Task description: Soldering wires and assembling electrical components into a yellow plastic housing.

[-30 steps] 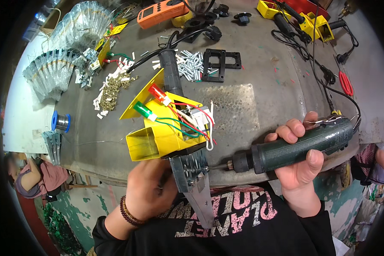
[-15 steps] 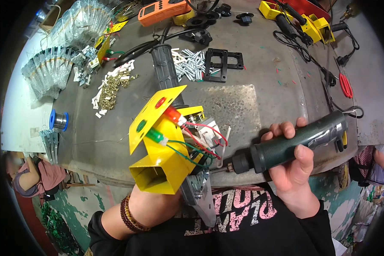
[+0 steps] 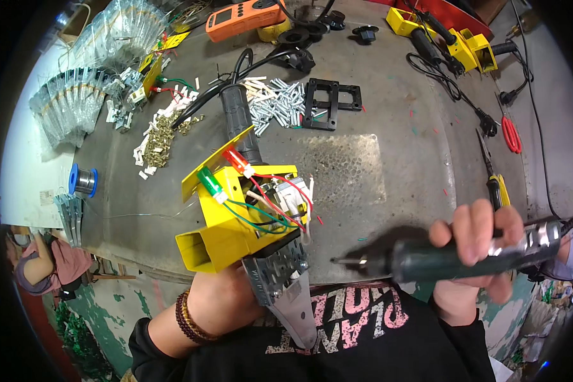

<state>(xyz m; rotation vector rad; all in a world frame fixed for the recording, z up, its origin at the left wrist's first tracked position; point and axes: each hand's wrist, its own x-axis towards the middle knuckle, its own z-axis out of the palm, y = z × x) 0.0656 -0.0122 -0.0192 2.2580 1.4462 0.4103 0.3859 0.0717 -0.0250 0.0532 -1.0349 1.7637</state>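
My left hand (image 3: 226,296) is under a yellow metal tool housing (image 3: 213,248) and holds it up; its fingers are mostly hidden. The housing has a black ribbed handle (image 3: 239,114) with a cable, a tilted cover plate with a red indicator lamp (image 3: 237,161) and a green one (image 3: 211,183), and loose red and green wires. A grey metal heating plate or bracket (image 3: 293,305) hangs from its near end. My right hand (image 3: 477,239) is closed round a dark electric screwdriver (image 3: 426,261), blurred by motion. Its bit points left, apart from the housing.
Screws (image 3: 280,105), brass parts (image 3: 159,146) and white sleeves lie in piles beyond the housing. Black frames (image 3: 325,114), a solder spool (image 3: 83,181), an orange meter (image 3: 242,19), red-handled scissors (image 3: 510,135) and yellow housings (image 3: 471,51) are around the bench. Another person (image 3: 44,264) sits left.
The screwdriver has swung away from the housing, to the right and lower, leaving its bit clear. The housing has shifted slightly left and turned, showing more of the metal bracket.
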